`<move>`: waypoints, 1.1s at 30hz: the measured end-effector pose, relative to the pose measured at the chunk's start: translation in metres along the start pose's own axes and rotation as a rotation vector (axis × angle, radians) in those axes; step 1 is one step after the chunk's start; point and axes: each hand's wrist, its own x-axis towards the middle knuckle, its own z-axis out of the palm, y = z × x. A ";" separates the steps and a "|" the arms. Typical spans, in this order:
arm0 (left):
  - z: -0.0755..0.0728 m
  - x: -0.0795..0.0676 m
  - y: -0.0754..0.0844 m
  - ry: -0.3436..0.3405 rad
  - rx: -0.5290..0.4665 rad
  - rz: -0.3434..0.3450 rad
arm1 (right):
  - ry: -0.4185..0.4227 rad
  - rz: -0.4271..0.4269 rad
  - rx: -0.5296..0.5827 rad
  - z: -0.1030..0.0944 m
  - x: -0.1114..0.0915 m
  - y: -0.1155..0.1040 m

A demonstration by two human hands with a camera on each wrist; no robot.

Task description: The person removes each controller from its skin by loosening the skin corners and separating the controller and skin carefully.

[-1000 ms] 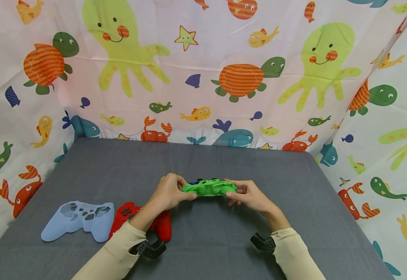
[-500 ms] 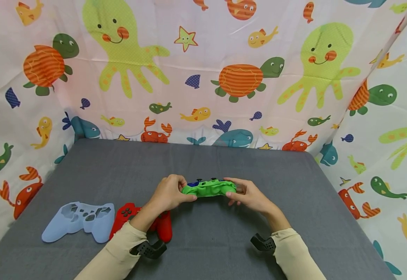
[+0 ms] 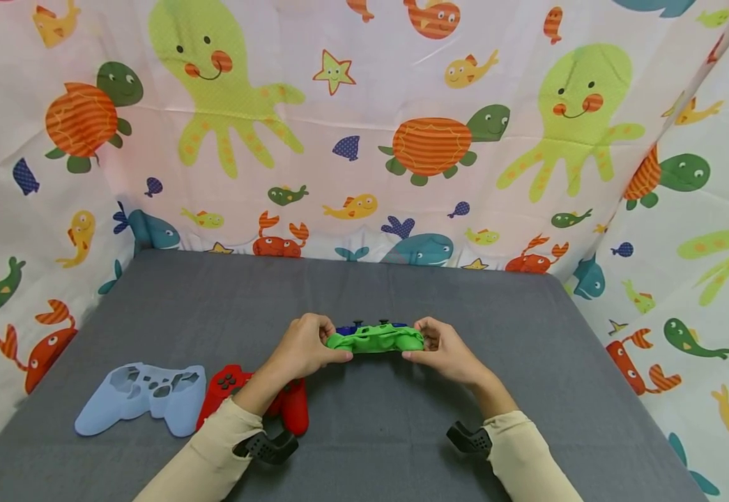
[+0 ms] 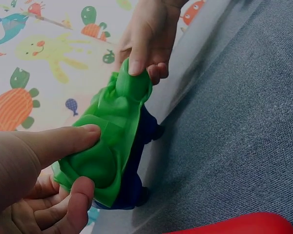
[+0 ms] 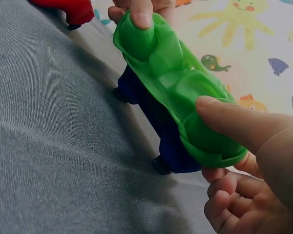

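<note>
Both hands hold a blue game controller [image 5: 156, 117] partly covered by a soft green silicone sleeve [image 3: 375, 339], over the middle of the table. My left hand [image 3: 304, 346] grips its left end, thumb on the green sleeve in the left wrist view. At the other end my right hand [image 3: 444, 351] pinches it, thumb pressed on the sleeve and fingers curled at the edge. The sleeve is wrinkled. Blue body and black thumbsticks [image 4: 157, 131] show out from under one side of it.
A pale blue silicone controller sleeve [image 3: 182, 401] lies at the left of the grey table [image 3: 465, 300]. Beside it sits a red controller [image 3: 294, 408], partly hidden behind my left forearm. A curtain [image 3: 364, 104] printed with sea animals stands behind the table.
My right hand has shifted its grip on the controller's right end, its forefinger now curled back and thumb lower. More blue shows at the top right. The left hand keeps its hold.
</note>
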 end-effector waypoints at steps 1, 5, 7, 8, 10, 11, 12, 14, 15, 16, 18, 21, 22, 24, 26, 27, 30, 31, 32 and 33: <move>0.000 0.000 0.000 0.001 0.000 0.001 | 0.001 0.005 0.007 0.000 0.000 0.000; -0.001 0.000 0.001 0.004 0.000 0.002 | -0.008 0.015 0.023 -0.001 0.001 0.001; -0.001 0.000 0.002 0.003 0.001 0.006 | -0.020 0.007 0.043 -0.001 0.001 0.002; -0.001 0.000 0.002 0.001 -0.001 0.005 | -0.028 0.003 0.057 -0.002 0.001 0.002; -0.001 0.000 0.003 -0.001 -0.006 0.007 | -0.037 -0.002 0.082 -0.002 0.001 0.005; -0.001 0.000 0.003 -0.002 -0.007 0.006 | -0.041 -0.001 0.097 -0.003 0.002 0.006; -0.001 0.000 0.003 -0.002 -0.005 0.008 | -0.042 0.002 0.108 -0.003 0.002 0.006; -0.001 0.001 0.002 0.001 -0.005 0.003 | -0.043 0.005 0.128 -0.002 0.002 0.007; -0.002 0.001 0.002 0.003 -0.003 0.001 | -0.041 0.005 0.134 -0.002 0.003 0.008; -0.002 0.001 0.002 0.005 -0.002 -0.002 | -0.041 0.004 0.141 -0.002 0.003 0.008; -0.003 0.001 0.002 0.008 0.003 -0.004 | -0.041 -0.001 0.151 -0.001 0.003 0.008; -0.003 0.001 0.001 0.008 0.002 -0.014 | -0.032 0.003 0.161 -0.001 0.003 0.009; -0.003 0.001 0.001 0.009 0.003 -0.015 | -0.025 0.005 0.166 -0.001 0.003 0.009; -0.002 0.001 0.000 0.012 0.003 -0.018 | -0.017 0.008 0.179 -0.001 0.003 0.009; -0.002 0.001 0.000 0.016 0.004 -0.020 | -0.008 0.021 0.192 0.000 0.002 0.009; -0.002 0.001 0.000 0.018 0.004 -0.019 | -0.005 0.026 0.199 0.000 0.002 0.009; -0.002 0.001 0.000 0.026 0.005 -0.020 | 0.001 0.042 0.204 0.000 0.001 0.009; -0.001 0.001 0.000 0.029 0.006 -0.019 | 0.002 0.042 0.204 0.000 0.001 0.009; -0.002 0.001 0.000 0.032 0.006 -0.020 | 0.002 0.042 0.205 0.000 0.001 0.009; -0.002 0.001 0.000 0.034 0.006 -0.020 | 0.002 0.042 0.205 0.001 0.001 0.009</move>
